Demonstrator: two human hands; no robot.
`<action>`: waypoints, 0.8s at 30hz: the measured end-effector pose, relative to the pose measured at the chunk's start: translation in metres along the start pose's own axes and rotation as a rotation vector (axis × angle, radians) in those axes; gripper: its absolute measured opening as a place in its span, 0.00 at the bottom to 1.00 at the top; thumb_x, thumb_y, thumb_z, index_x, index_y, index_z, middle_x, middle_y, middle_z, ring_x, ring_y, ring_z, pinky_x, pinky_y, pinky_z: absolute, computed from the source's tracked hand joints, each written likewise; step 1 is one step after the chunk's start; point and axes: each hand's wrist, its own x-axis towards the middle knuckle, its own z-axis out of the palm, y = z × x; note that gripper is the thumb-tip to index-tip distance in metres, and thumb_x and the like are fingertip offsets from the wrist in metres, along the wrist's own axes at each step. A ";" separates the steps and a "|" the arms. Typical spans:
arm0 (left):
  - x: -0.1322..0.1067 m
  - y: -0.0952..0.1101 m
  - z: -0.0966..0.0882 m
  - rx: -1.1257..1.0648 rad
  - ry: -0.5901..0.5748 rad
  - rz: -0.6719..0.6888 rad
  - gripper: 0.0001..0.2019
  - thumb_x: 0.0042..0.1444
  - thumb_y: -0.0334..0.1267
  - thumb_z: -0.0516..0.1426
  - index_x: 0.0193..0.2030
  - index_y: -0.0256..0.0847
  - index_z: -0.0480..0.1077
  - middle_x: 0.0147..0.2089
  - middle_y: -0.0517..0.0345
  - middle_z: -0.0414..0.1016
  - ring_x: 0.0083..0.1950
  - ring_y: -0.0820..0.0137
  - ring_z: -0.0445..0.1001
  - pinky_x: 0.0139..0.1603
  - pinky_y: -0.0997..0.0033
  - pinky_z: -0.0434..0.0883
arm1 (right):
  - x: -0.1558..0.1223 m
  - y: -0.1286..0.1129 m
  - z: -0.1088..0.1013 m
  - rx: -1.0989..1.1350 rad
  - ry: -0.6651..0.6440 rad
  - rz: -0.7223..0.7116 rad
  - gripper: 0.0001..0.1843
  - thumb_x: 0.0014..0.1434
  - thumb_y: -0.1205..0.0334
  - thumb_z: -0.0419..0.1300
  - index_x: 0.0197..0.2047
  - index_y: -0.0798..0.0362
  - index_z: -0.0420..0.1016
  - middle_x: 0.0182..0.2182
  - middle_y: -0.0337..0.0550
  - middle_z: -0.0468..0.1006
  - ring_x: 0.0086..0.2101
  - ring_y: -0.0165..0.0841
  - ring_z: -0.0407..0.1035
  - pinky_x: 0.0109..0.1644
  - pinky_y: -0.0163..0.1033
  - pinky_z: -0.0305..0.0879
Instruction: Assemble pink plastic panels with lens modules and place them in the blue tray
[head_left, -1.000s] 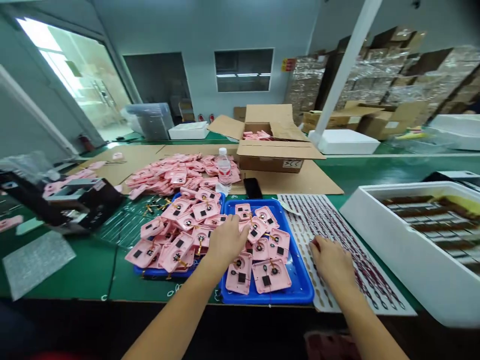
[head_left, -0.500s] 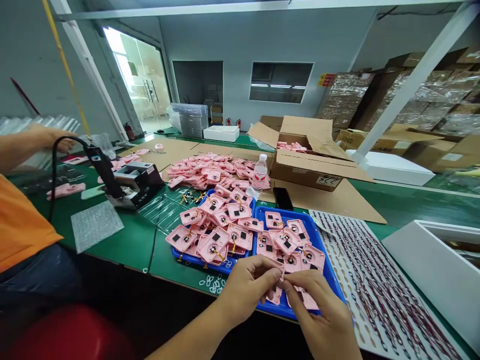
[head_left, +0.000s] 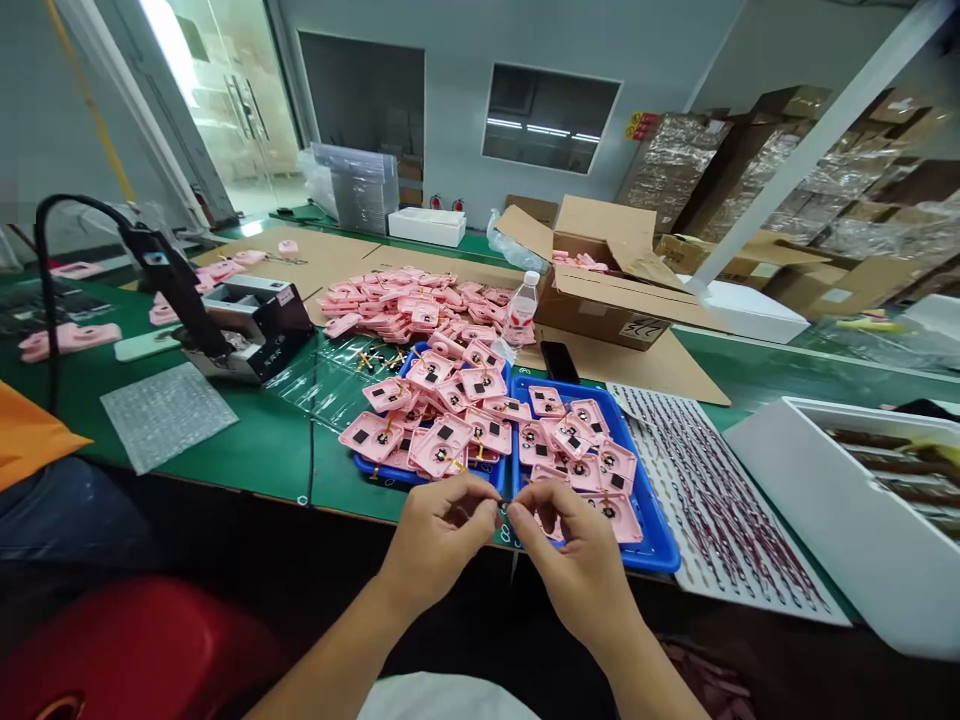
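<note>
My left hand [head_left: 442,535] and my right hand [head_left: 574,560] meet in front of the table's near edge, fingertips pinched together on a small thin piece too tiny to name. Just beyond them stand two blue trays [head_left: 654,540] heaped with pink plastic parts [head_left: 450,440] that carry black squares and yellow strips. Right of the trays lies a white sheet [head_left: 720,500] covered with rows of dark red strips.
A large heap of pink parts [head_left: 409,300], a water bottle [head_left: 520,310], a black phone [head_left: 559,361] and an open carton [head_left: 607,290] lie further back. A white foam box [head_left: 840,500] stands right. A black device with a tool [head_left: 247,325] and bubble wrap [head_left: 165,415] sit left beside a person in orange [head_left: 30,440].
My left hand left the tray and my right hand left the strip sheet; both came together at the table's near edge in a pinch. The view swung left and back.
</note>
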 end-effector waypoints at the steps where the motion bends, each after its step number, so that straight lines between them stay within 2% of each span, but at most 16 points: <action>1: -0.001 0.002 -0.003 0.041 0.019 0.039 0.08 0.60 0.39 0.60 0.36 0.39 0.79 0.29 0.59 0.75 0.28 0.73 0.72 0.28 0.75 0.70 | 0.001 -0.003 0.002 0.003 -0.009 0.005 0.09 0.68 0.55 0.61 0.37 0.48 0.77 0.30 0.38 0.76 0.30 0.34 0.64 0.36 0.39 0.61; 3: -0.001 0.006 -0.008 0.075 0.052 0.087 0.06 0.57 0.35 0.60 0.32 0.39 0.78 0.27 0.61 0.73 0.28 0.75 0.69 0.30 0.76 0.68 | 0.001 -0.007 0.006 0.048 -0.037 0.028 0.09 0.68 0.55 0.62 0.37 0.49 0.77 0.31 0.38 0.76 0.31 0.34 0.64 0.36 0.39 0.60; 5: 0.000 0.006 -0.011 -0.005 0.044 0.065 0.04 0.54 0.35 0.60 0.30 0.39 0.76 0.25 0.63 0.69 0.26 0.77 0.65 0.28 0.77 0.64 | 0.002 -0.009 0.012 0.200 -0.083 0.098 0.10 0.68 0.53 0.63 0.37 0.49 0.77 0.32 0.39 0.76 0.32 0.34 0.65 0.38 0.39 0.60; 9: 0.005 -0.002 -0.013 -0.292 -0.064 -0.090 0.07 0.51 0.41 0.61 0.30 0.40 0.70 0.20 0.69 0.60 0.18 0.79 0.55 0.19 0.78 0.55 | 0.001 -0.008 0.025 0.726 -0.188 0.302 0.15 0.62 0.47 0.70 0.36 0.50 0.76 0.30 0.37 0.72 0.31 0.31 0.61 0.38 0.38 0.59; 12: 0.007 -0.008 -0.017 -0.348 -0.091 -0.182 0.09 0.51 0.42 0.60 0.27 0.42 0.66 0.17 0.71 0.55 0.16 0.80 0.50 0.17 0.78 0.50 | 0.001 -0.002 0.028 0.924 -0.135 0.389 0.18 0.57 0.46 0.74 0.34 0.50 0.76 0.26 0.34 0.66 0.28 0.29 0.56 0.34 0.35 0.55; 14: 0.008 -0.007 -0.024 -0.246 -0.097 -0.178 0.14 0.55 0.46 0.59 0.25 0.42 0.64 0.17 0.70 0.54 0.17 0.79 0.50 0.18 0.77 0.50 | 0.001 0.004 0.026 0.926 -0.064 0.420 0.20 0.55 0.45 0.76 0.34 0.50 0.76 0.25 0.34 0.65 0.27 0.29 0.55 0.33 0.35 0.54; 17: 0.019 0.004 -0.043 0.143 -0.042 -0.034 0.21 0.64 0.53 0.57 0.26 0.40 0.69 0.22 0.63 0.64 0.24 0.75 0.62 0.25 0.75 0.60 | 0.000 0.016 0.018 0.873 0.016 0.463 0.22 0.53 0.42 0.76 0.32 0.51 0.77 0.26 0.35 0.66 0.28 0.29 0.56 0.33 0.34 0.55; 20: 0.062 0.021 -0.073 0.623 0.176 0.121 0.20 0.68 0.54 0.54 0.37 0.42 0.77 0.33 0.58 0.78 0.34 0.69 0.74 0.37 0.71 0.68 | -0.003 0.029 0.013 0.825 0.089 0.488 0.24 0.51 0.41 0.78 0.31 0.52 0.78 0.26 0.36 0.68 0.28 0.28 0.56 0.33 0.33 0.54; 21: 0.085 0.026 -0.084 0.771 0.232 0.116 0.18 0.69 0.53 0.53 0.41 0.43 0.78 0.37 0.58 0.81 0.37 0.68 0.76 0.40 0.70 0.70 | -0.004 0.032 0.013 0.810 0.110 0.489 0.25 0.49 0.40 0.78 0.31 0.53 0.78 0.25 0.36 0.68 0.27 0.27 0.56 0.32 0.33 0.54; 24: 0.167 0.033 -0.115 0.917 0.276 0.071 0.14 0.69 0.45 0.54 0.50 0.40 0.77 0.45 0.51 0.82 0.45 0.62 0.78 0.47 0.65 0.72 | -0.005 0.041 0.012 0.785 0.154 0.499 0.28 0.46 0.37 0.78 0.28 0.53 0.79 0.23 0.36 0.69 0.26 0.27 0.56 0.31 0.33 0.52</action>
